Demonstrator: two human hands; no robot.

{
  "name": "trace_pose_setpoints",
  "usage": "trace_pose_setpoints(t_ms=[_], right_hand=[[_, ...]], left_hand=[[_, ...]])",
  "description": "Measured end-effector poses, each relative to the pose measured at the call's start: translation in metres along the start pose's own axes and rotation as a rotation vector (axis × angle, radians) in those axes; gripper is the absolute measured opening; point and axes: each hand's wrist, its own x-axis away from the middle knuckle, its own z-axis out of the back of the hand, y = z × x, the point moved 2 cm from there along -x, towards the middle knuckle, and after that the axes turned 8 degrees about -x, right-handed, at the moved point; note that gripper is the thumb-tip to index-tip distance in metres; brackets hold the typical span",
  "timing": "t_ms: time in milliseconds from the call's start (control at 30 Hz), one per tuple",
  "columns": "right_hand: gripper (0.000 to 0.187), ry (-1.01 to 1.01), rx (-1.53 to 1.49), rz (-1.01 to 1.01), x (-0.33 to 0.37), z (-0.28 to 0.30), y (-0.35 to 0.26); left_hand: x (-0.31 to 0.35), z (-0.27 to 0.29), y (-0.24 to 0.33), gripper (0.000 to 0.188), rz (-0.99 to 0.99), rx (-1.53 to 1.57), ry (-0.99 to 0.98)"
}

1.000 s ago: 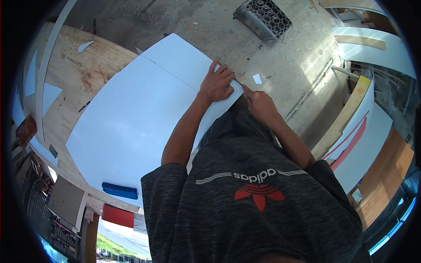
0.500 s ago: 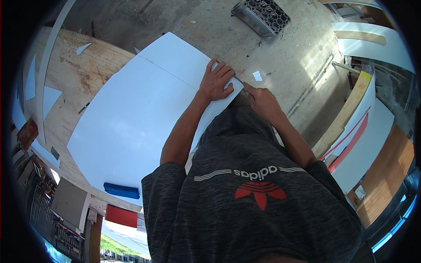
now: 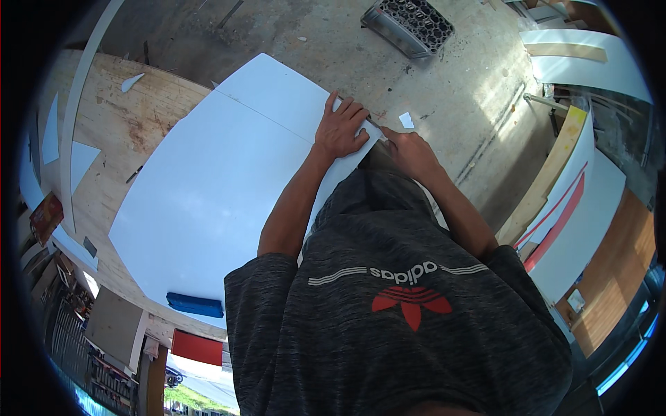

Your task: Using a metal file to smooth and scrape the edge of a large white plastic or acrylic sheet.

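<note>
A large white sheet (image 3: 208, 187) with curved sides and a thin line drawn across it lies on the wooden table. My left hand (image 3: 341, 128) rests on the sheet near its right corner, fingers apart and tips reaching the far edge. Just right of that corner, my right hand (image 3: 411, 150) is closed around one end of a thin dark strip-like tool (image 3: 373, 123). The tool runs along the sheet's edge toward my left fingertips. Its exact kind is too small to make out, and its grip end is hidden in my fingers.
On the wooden table (image 3: 104, 104) lie white offcuts (image 3: 84, 159), a small dark pen-like tool (image 3: 134, 173) and a blue block-like case (image 3: 194, 305). A metal crate-like stand (image 3: 409, 28) and a white scrap (image 3: 406, 120) are on the concrete floor. Boards (image 3: 596, 229) lean at right.
My right hand has shifted slightly left, closer to my left hand, along the sheet's edge. My left hand stays in place on the sheet.
</note>
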Motion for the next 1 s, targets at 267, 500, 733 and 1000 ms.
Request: trace_pose_setpoints(t_ms=[267,500,733,1000], right_hand=[[0.040,-0.048,0.073,-0.094,0.021,0.001,0.001],[0.037,-0.077,0.099,-0.121,-0.001,-0.016,0.019],[0.036,0.069,0.026,-0.219,0.014,0.022,0.021],[0.037,0.153,-0.176,-0.239,0.027,0.026,0.050]], left_hand=[[-0.001,-0.009,0.017,0.037,-0.001,0.070,-0.046],[-0.013,-0.014,0.022,0.032,0.030,-0.058,-0.258],[0.000,-0.009,0.025,0.034,0.058,0.131,0.173],[-0.014,-0.051,0.068,0.015,-0.063,-0.259,-0.341]])
